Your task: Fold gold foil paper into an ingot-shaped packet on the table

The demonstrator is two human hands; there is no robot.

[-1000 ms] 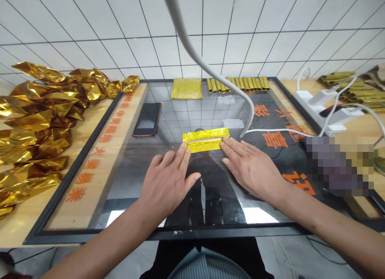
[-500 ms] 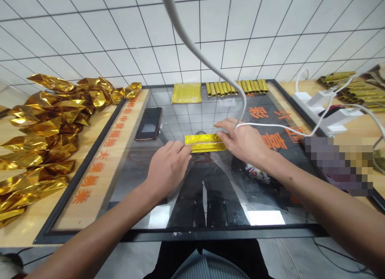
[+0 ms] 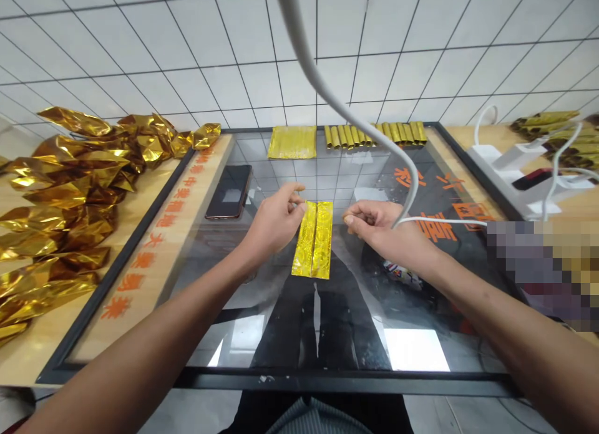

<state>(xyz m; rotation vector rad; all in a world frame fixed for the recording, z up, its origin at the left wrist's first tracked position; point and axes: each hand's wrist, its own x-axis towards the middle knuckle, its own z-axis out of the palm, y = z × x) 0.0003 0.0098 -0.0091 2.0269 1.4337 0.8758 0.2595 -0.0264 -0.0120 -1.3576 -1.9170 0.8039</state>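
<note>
A folded gold foil sheet [image 3: 313, 241] lies lengthwise on the glass tabletop [image 3: 262, 322], its two flaps meeting along a centre seam. My left hand [image 3: 274, 222] pinches the sheet's far left corner with thumb and fingers. My right hand [image 3: 379, 228] hovers just right of the sheet with its fingers curled in. A small gap separates it from the foil, and nothing shows in its grip.
A black phone [image 3: 229, 191] lies left of my hands. At the far edge sit a flat stack of gold sheets [image 3: 291, 142] and a row of rolled gold pieces [image 3: 374, 133]. Crumpled gold foil [image 3: 70, 191] is heaped at the left. A white cable [image 3: 327, 97] hangs across, and a power strip [image 3: 510, 163] sits at the right.
The gold sheet has turned from lying crosswise to lying lengthwise. My left hand moved up to its far corner, and my right hand came off the sheet and curled shut.
</note>
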